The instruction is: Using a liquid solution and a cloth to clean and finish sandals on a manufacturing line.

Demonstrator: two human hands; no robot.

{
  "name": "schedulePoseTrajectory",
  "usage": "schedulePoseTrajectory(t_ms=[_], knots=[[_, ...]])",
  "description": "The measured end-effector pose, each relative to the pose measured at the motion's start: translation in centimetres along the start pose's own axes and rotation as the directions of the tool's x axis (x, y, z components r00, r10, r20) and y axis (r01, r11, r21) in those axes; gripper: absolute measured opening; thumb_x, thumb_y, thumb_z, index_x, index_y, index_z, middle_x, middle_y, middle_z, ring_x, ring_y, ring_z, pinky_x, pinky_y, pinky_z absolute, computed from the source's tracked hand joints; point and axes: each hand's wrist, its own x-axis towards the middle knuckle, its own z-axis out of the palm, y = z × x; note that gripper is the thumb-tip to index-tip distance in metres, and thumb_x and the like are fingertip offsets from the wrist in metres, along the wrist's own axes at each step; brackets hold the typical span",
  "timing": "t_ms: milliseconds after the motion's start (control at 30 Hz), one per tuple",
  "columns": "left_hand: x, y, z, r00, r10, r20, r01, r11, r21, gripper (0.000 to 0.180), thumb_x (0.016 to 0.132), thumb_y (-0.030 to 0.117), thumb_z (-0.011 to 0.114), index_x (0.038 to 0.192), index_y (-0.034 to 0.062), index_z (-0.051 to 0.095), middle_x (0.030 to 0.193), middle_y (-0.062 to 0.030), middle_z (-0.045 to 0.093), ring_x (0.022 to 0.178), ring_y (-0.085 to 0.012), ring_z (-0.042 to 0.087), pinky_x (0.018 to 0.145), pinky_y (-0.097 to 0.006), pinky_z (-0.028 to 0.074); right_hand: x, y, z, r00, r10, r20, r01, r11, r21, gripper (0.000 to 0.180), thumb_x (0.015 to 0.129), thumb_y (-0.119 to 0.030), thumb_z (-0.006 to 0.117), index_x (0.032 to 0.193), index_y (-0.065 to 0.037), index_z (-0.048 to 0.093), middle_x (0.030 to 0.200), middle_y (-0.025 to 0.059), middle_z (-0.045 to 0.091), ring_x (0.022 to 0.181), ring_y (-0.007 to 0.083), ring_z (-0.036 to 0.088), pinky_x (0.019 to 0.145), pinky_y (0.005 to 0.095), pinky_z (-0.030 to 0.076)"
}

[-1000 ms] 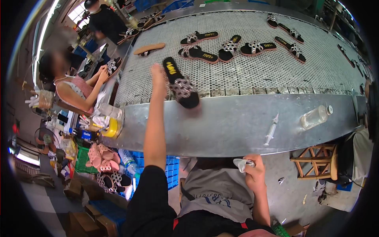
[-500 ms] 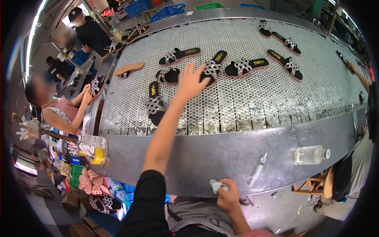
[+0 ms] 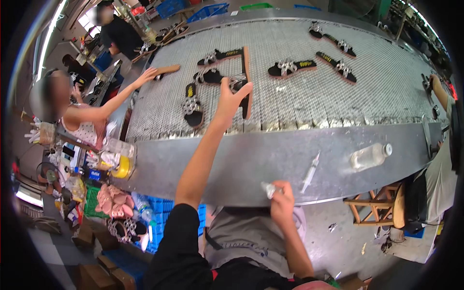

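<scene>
On the mesh belt (image 3: 338, 92), a black sandal (image 3: 245, 79) is held up on its edge by the left hand (image 3: 231, 99), the tan sole turned sideways and the strap with its pale ornament facing left. The fingers are wrapped around the lower half of the sandal, at about its waist, in a closed grip. The right hand (image 3: 280, 195) is kept low by the steel apron (image 3: 270, 159) of the belt, closed on a small clear squeeze tube (image 3: 267, 189) whose tip points left.

The sandal is judged light and fairly stiff along the sole, since it stands straight when lifted by one end; the strap looks soft and the ornament perhaps easily knocked. It would best be taken by the sole edges at the waist, clear of the strap.

Other sandals are spread over the belt: one flat just left of the held one (image 3: 192, 105), another beyond it (image 3: 210, 77), more farther right (image 3: 291, 67). A syringe (image 3: 310, 172) and a clear bottle (image 3: 369, 155) lie on the apron. At the left, a co-worker's hand (image 3: 145, 76) is stretched to a bare sole (image 3: 166, 70).
</scene>
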Motion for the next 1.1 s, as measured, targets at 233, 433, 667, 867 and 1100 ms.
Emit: schedulePoseTrajectory(t_ms=[233, 433, 667, 867, 1100], knots=[[-26.9, 4.4, -2.0, 0.94, -0.254, 0.227, 0.333, 0.549, -0.767, 0.035, 0.091, 0.022, 0.068, 0.114, 0.0023, 0.051, 0.138, -0.0268, 0.053, 0.115, -0.0341, 0.064, 0.098, -0.049, 0.053, -1.1, -3.2, -4.1, 0.855, 0.514, 0.072, -0.474, 0.716, 0.513, 0.017, 0.09, 0.004, 0.055, 0.107, 0.002, 0.059, 0.09, 0.0, 0.046, 0.055, 0.006, 0.036, 0.047, 0.023, 0.026], [-38.5, 4.1, -3.1, 0.877, -0.412, 0.247, 0.469, 0.847, -0.252, 0.03, 0.087, 0.016, 0.075, 0.08, 0.0001, 0.051, 0.149, -0.0228, 0.044, 0.133, -0.0254, 0.046, 0.104, -0.034, 0.037, -4.3, -6.6, -3.9, 0.807, 0.571, 0.154, -0.533, 0.591, 0.606, 0.009, 0.092, 0.007, 0.055, 0.097, 0.008, 0.061, 0.111, 0.0042, 0.052, 0.058, 0.0052, 0.038, 0.049, 0.0234, 0.026], [-41.8, 2.0, -2.4, 0.889, -0.38, 0.256, 0.386, 0.922, 0.031, 0.03, 0.085, 0.021, 0.077, 0.089, -0.006, 0.066, 0.141, -0.0205, 0.049, 0.124, -0.0254, 0.054, 0.098, -0.035, 0.045, -6.9, -7.3, -1.2, 0.839, 0.508, 0.198, -0.532, 0.686, 0.497, 0.016, 0.096, 0.008, 0.052, 0.104, 0.006, 0.064, 0.111, 0.0026, 0.053, 0.064, 0.0029, 0.041, 0.051, 0.0217, 0.029], [-42.0, 1.8, -2.3, 0.875, -0.393, 0.281, 0.383, 0.919, 0.092, 0.041, 0.084, 0.024, 0.079, 0.109, -0.0046, 0.062, 0.139, -0.0212, 0.049, 0.122, -0.0286, 0.055, 0.099, -0.037, 0.047, -6.2, -6.4, -1.2, 0.909, 0.377, 0.178, -0.405, 0.9, 0.162, 0.021, 0.096, 0.007, 0.052, 0.11, 0.004, 0.068, 0.109, 0.0021, 0.054, 0.083, 0.0068, 0.048, 0.068, 0.0194, 0.037], [-41.4, 1.6, -2.5, 0.834, -0.493, 0.249, 0.5, 0.865, 0.04, 0.102, 0.078, 0.031, 0.085, 0.151, -0.0035, 0.023, 0.149, -0.0282, 0.038, 0.134, -0.0313, 0.046, 0.11, -0.039, 0.038, -4.2, -5.9, -0.5, 0.935, 0.305, 0.18, -0.33, 0.935, 0.128, 0.025, 0.096, 0.009, 0.053, 0.115, 0.002, 0.068, 0.112, 0.0057, 0.057, 0.093, 0.0118, 0.053, 0.077, 0.0214, 0.041]])
